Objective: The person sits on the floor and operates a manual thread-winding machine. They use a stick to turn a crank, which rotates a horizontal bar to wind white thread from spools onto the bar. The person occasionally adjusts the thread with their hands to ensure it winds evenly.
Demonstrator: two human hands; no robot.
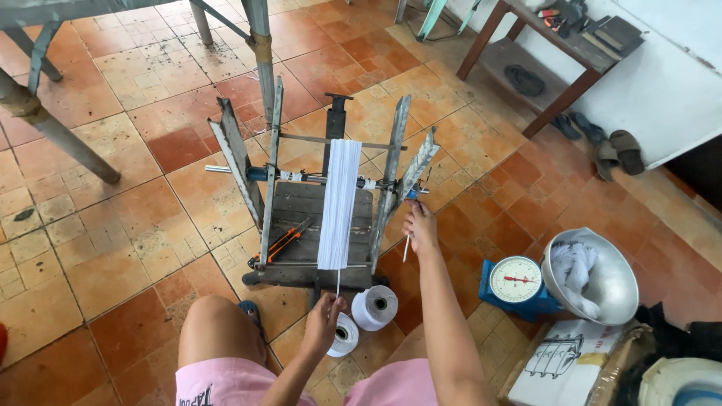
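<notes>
A floor of worn terracotta tiles [113, 248] is seen; a wooden side table [560, 49] is set against a white wall [662, 83], beyond the hands.

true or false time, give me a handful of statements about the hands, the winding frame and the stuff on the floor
1. The left hand pinches a white thread that runs up to the winding frame. True.
2. The right hand rests on the blue scale. False: it is at the frame's right side, by the crank end.
3. White yarn is wound around the middle of the frame. True.
4. Two white thread spools lie on the tiles near the left hand. True.
5. The metal bowl holds nothing. False: white material lies in it.
6. The frame's yarn is red. False: it is white.
</notes>
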